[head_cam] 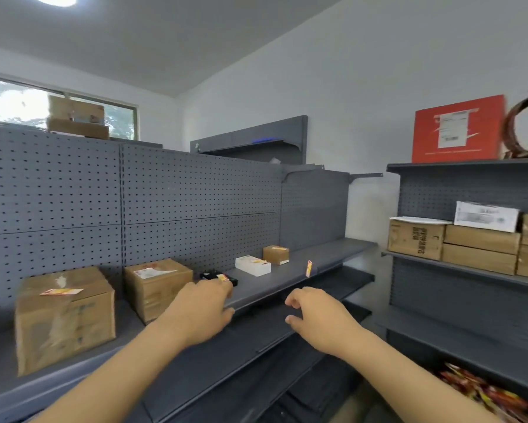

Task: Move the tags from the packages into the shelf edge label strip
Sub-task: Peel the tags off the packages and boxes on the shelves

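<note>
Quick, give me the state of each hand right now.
Left hand: reaching at the black package's tag; fingertips hidden, grip cannot be told.
Right hand: fingers loosely curled, holding nothing, open.

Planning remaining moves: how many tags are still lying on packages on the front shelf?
4: on the large carton, the second carton, the white box and the small far carton. The black package's tag is unclear.

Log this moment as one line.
left hand: reaching at small black package | right hand: empty, over grey shelf edge | one tag in strip
</note>
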`<act>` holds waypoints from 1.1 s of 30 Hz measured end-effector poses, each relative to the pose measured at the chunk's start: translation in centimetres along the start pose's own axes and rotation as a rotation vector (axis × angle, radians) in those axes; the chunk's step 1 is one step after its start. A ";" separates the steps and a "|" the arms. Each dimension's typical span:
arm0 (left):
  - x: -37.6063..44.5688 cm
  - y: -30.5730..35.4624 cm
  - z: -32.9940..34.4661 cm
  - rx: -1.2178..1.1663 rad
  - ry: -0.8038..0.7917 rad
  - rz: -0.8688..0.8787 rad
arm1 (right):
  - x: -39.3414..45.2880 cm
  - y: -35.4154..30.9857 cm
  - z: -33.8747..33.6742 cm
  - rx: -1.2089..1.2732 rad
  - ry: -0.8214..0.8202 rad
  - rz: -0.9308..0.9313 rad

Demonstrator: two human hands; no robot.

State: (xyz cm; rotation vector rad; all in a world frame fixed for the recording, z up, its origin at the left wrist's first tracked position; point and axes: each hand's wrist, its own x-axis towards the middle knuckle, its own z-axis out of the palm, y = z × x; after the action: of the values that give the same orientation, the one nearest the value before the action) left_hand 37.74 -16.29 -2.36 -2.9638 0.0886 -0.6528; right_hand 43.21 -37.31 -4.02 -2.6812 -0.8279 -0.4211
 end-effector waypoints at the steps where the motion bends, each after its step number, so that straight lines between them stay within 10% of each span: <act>1: 1.6 0.7 0.8 0.002 0.001 0.005 | 0.9 1.6 0.0 -0.010 0.003 0.012; 33: 48.8 8.5 29.2 -0.057 -0.245 0.152 | 36.3 38.8 14.5 -0.027 -0.140 0.174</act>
State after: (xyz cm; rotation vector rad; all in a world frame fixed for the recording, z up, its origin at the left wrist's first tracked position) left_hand 94.01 -25.96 -9.37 -3.0246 0.3131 -0.2706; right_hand 97.25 -44.56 -11.81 -2.8039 -0.6223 -0.2076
